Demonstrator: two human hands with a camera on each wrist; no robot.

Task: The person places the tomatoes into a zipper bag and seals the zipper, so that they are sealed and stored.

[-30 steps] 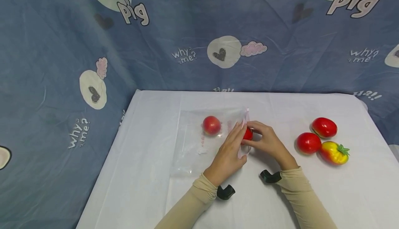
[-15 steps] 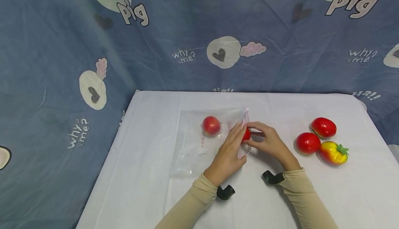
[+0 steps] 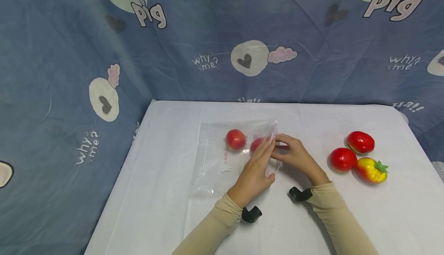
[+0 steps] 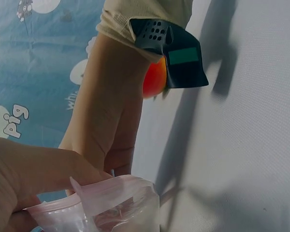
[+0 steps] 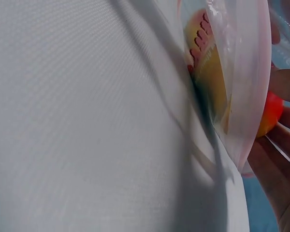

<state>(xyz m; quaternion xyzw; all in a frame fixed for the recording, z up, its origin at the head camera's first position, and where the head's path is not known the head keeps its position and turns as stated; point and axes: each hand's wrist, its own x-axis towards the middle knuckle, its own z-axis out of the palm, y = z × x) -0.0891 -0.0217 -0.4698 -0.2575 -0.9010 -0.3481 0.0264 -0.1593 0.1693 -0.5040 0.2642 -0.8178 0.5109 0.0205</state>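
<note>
I see a clear bag (image 3: 209,172) holding one red fruit (image 3: 236,139); another fruit (image 3: 256,144), partly hidden, sits at that one's three o'clock.

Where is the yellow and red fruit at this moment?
In the head view, the yellow and red fruit lies right of the right hand on the white table, just below the oval red fruit and right of the round red one.

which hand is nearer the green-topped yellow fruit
Right. The right hand is at the bag, left of the yellow fruit; the left hand is farther left, over the bag.
</note>
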